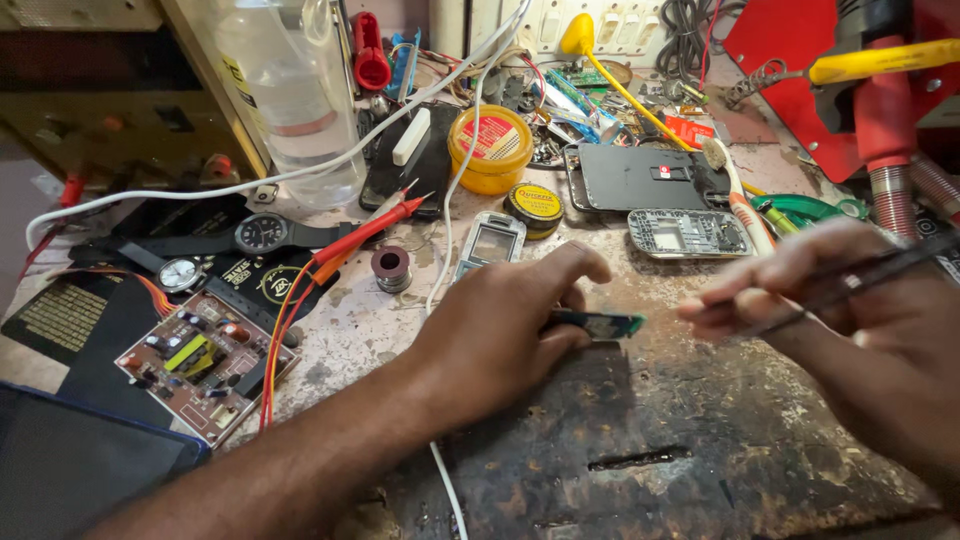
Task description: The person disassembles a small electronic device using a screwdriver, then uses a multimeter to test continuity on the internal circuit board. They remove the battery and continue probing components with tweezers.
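Cluttered tabletop [640, 440], frame centre: left hand [500, 335] fingers pinched small green circuit board [600, 323]; right hand [850, 300] fingers gripped tweezers [870, 272], tips short of board

A worn, stained workbench [660, 440] carries the clutter, its near part dark and scorched with a narrow slot in it. On it lie a brown circuit board [205, 362] at the left, a black wristwatch [262, 234], a small solder spool [391, 268], a silver phone housing [490, 243] and a second, grey one [688, 232]. Farther back stand a clear plastic bottle [295, 95], a yellow tub [490, 148] and a small round tin [533, 206], beside a dark phone back panel [630, 178]
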